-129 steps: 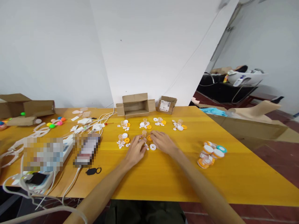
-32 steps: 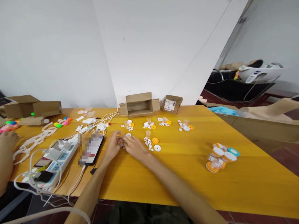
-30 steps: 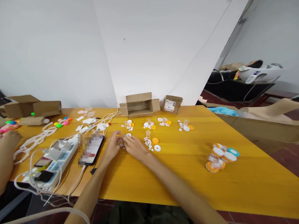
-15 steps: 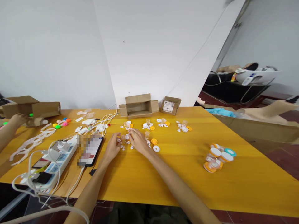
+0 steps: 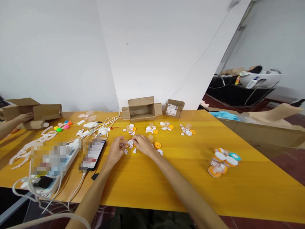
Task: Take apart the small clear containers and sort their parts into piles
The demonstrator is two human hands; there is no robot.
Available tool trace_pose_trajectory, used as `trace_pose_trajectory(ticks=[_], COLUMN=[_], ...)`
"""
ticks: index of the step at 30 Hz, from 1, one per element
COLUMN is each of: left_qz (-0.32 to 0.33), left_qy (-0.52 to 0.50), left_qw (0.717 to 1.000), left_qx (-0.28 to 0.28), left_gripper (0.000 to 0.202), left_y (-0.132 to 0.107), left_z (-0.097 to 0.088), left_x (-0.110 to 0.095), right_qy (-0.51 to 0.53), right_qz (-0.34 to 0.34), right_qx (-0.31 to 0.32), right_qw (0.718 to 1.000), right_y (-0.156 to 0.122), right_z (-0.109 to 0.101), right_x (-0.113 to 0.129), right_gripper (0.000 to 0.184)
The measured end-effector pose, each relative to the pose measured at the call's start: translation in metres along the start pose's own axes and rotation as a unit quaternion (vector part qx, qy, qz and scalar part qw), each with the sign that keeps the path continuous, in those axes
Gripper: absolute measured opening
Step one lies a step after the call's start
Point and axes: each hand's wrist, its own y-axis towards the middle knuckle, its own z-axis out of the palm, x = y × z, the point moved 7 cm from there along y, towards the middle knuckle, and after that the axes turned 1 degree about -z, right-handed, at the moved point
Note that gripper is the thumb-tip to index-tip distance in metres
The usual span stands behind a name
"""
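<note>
My left hand (image 5: pixel 116 150) is at a small group of parts on the table, fingers curved and apart beside a clear plastic cup (image 5: pixel 125 142). To its right my right hand (image 5: pixel 143 145) comes in with fingertips pinched at the edge of a white plastic disc (image 5: pixel 130 142). Small white pieces (image 5: pixel 134 150) lie just below the disc. Right of my right hand are another clear cup (image 5: pixel 150 138), an orange ring (image 5: pixel 157 145) and a white disc (image 5: pixel 160 152) partly covered by my wrist.
Similar part groups lie behind, with an orange ring (image 5: pixel 193 132) in one. Assembled jars (image 5: pixel 219 156) cluster at right. An open cardboard box (image 5: pixel 141 118) stands by the wall. A phone (image 5: pixel 94 155), a power strip (image 5: pixel 71 159) and cables are at left. Another person's hand (image 5: pixel 26 117) reaches into a box.
The white disc has shifted slightly toward me, with my right fingertips at its edge. My left hand is slightly nearer the cup. The other person's hand has moved deeper into the box.
</note>
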Motion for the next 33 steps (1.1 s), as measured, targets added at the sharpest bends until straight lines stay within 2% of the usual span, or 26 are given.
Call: trace_pose_trajectory(ticks=[6,11,16,21,26,29,33], left_qz=[-0.004,0.005,0.001,-0.003,-0.01,-0.015,-0.025], left_qy=[-0.003,0.001,0.004,-0.014,-0.044,-0.065,-0.085], left_qw=[1.0,1.0,1.0,1.0,0.999,0.997,0.996], left_qx=[0.005,0.002,0.007,0.008,0.019,0.027,0.034], left_gripper=[0.037,0.034,0.034,0.035,0.031,0.026,0.03], left_y=[-0.001,-0.001,-0.002,-0.003,-0.003,-0.003,-0.002], left_z=[0.002,0.002,0.003,0.003,0.006,0.008,0.011], left_x=[-0.002,-0.002,-0.002,-0.002,-0.002,-0.002,0.0], right_qy=[-0.03,-0.144,-0.151,-0.106,-0.036,0.008,0.058], right_qz=[-0.03,-0.114,-0.133,-0.101,-0.054,-0.049,-0.051], right_qx=[0.01,0.037,0.041,0.021,0.006,0.012,-0.019], right_qw=[0.999,0.982,0.979,0.989,0.998,0.999,0.997], right_y=[0.004,0.004,0.001,-0.006,-0.012,-0.013,-0.018], right_z=[-0.004,-0.001,0.0,-0.005,-0.006,-0.002,-0.001], right_x=[0.008,0.023,0.024,0.014,0.006,0.006,0.007], right_gripper=[0.016,0.025,0.031,0.032,0.022,0.021,0.02])
